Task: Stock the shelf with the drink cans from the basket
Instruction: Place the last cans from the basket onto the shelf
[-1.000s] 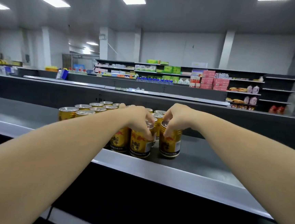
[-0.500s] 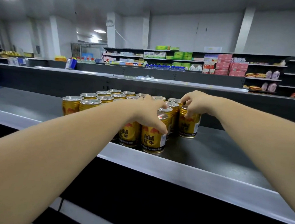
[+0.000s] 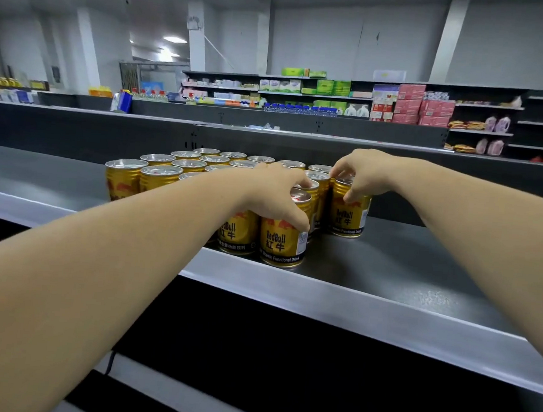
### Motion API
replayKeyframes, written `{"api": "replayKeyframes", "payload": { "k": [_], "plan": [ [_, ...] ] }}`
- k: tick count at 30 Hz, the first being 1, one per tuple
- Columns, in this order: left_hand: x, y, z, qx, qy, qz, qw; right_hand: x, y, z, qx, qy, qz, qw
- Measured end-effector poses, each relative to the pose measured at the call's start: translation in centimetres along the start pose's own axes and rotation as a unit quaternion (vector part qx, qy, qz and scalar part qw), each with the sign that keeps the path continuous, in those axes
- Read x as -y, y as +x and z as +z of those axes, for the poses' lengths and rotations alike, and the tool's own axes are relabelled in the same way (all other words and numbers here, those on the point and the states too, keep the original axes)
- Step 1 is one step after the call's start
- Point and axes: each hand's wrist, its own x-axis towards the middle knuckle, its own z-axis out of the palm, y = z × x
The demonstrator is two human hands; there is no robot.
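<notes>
Several gold drink cans [image 3: 158,176] stand in rows on the dark shelf [image 3: 398,276]. My left hand [image 3: 277,195] grips the top of the front can [image 3: 281,243] near the shelf's front edge. My right hand [image 3: 365,174] grips the top of another gold can [image 3: 348,217], which stands at the right end of the group, farther back. Both cans rest upright on the shelf. The basket is out of view.
The shelf has a silver front lip [image 3: 352,314] and a dark back wall [image 3: 73,132]. Bare shelf surface lies to the right of the cans. Distant store shelves [image 3: 403,105] hold boxes and bottles.
My right hand has carried its can from beside the front can back and to the right. My left hand stays on the front can. The camera has tilted down a little.
</notes>
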Motion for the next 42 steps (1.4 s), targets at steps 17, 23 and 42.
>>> {"api": "replayKeyframes", "payload": {
  "k": [17,23,42],
  "plan": [
    [0.6,-1.6,0.5,-0.114,0.063,0.018,0.991,4.6,-13.4,1.9,-0.147,-0.037,-0.054,0.987],
    [-3.8,-9.7,6.1,-0.251,0.060,0.161,0.953,5.4,-23.2,5.6,-0.124,-0.010,-0.059,0.990],
    [-18.4,-25.6,55.1,0.235,-0.205,-0.002,0.950,-2.3,-48.1,46.2,0.306,0.155,0.069,0.937]
  ]
}}
